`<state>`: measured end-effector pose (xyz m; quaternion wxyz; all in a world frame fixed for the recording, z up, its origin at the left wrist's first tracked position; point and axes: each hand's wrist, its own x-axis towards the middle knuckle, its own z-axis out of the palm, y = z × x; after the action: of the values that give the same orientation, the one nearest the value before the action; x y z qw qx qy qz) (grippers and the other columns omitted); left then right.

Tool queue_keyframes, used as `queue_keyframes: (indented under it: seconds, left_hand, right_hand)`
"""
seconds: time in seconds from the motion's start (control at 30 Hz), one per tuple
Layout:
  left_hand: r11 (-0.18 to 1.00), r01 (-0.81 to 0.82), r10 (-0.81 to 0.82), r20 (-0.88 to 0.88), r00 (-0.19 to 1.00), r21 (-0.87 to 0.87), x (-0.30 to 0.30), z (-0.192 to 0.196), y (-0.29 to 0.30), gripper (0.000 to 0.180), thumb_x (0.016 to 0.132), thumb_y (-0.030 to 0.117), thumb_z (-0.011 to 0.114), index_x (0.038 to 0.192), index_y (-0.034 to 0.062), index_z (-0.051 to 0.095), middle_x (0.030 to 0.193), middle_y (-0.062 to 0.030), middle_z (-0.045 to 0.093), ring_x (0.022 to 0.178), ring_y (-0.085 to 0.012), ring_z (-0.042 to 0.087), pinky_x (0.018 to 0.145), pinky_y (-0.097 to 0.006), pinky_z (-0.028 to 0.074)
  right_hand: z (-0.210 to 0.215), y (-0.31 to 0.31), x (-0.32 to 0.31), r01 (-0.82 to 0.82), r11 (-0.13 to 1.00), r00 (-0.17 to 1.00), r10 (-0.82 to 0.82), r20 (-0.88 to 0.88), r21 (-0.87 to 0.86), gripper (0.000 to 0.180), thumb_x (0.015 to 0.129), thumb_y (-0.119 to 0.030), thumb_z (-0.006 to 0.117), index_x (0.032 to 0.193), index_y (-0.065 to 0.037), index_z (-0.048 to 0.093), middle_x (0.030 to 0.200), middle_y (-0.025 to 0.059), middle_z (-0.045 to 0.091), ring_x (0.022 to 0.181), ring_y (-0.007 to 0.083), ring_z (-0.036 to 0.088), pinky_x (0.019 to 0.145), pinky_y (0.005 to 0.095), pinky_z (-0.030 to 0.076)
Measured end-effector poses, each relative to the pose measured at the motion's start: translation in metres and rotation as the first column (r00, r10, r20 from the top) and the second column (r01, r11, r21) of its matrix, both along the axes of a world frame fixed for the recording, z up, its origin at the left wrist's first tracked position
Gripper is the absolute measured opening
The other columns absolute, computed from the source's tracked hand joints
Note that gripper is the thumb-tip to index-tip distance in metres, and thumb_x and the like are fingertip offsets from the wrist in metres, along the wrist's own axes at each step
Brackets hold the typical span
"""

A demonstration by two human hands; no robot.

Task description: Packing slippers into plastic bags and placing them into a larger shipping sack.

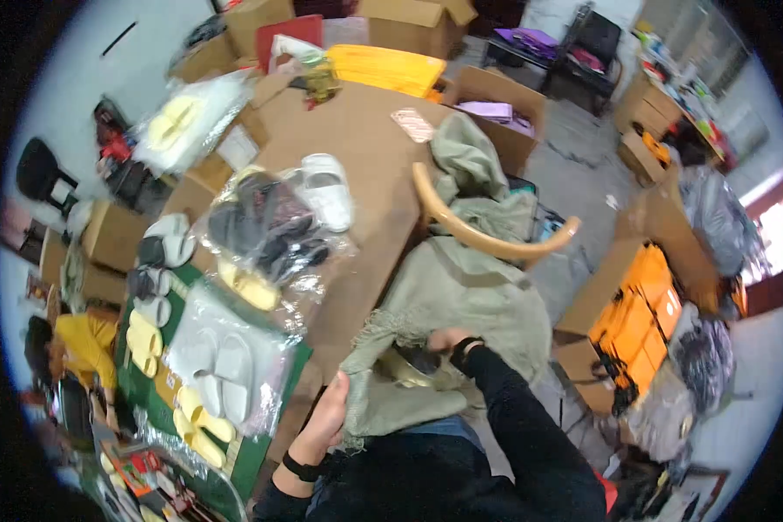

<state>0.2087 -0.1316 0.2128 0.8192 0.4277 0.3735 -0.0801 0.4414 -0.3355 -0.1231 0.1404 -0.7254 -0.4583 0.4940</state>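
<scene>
A large grey-green woven sack point(461, 278) with a frayed edge lies in front of me, its mouth towards my body. My left hand point(326, 413) grips the left side of that mouth, thumb on the near side and fingers behind the cloth. At the opening, my right hand point(450, 337) is closed, its fingertips hidden. Just beside it a dark thing point(419, 358), perhaps a slipper, shows inside the sack. Below that is something pale yellow point(409, 376), only partly visible.
A curved wooden chair back point(496, 244) crosses the sack. On the brown table point(365, 148) to the left lie white slides point(326, 191) and bagged dark slippers point(265, 226). Nearer are bagged grey slippers point(222, 374) and yellow slippers point(202, 426). A carton of orange packs point(639, 313) stands right.
</scene>
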Motion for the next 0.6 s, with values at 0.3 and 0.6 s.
queue_keyframes:
  seconds: [0.3,0.6]
  left_hand:
    - [0.981,-0.14,0.151,0.076,0.986,-0.137,0.009,-0.039,-0.004,0.053,0.096,0.036,0.031,0.132,-0.0022,0.032,0.135,-0.0089,0.037,0.122,-0.0169,0.035,0.102,-0.028,0.027]
    - [0.965,-0.262,0.262,0.05,0.964,-0.007,0.017,-0.031,0.001,0.049,0.096,0.035,0.031,0.132,0.0026,0.034,0.132,-0.0067,0.04,0.118,-0.0156,0.039,0.098,-0.03,0.033]
  right_hand:
    - [0.121,0.12,0.219,0.114,0.974,0.813,0.023,0.581,-0.198,0.032,0.077,-0.022,0.049,0.1,-0.005,0.063,0.114,0.0173,0.056,0.104,0.0373,0.052,0.087,0.0574,0.035]
    - [0.309,0.302,0.024,-0.475,0.729,0.625,-0.115,0.772,0.493,0.098,0.058,-0.05,0.073,0.138,-0.019,0.025,0.142,0.0136,0.025,0.13,0.0363,0.022,0.098,0.0601,0.023]
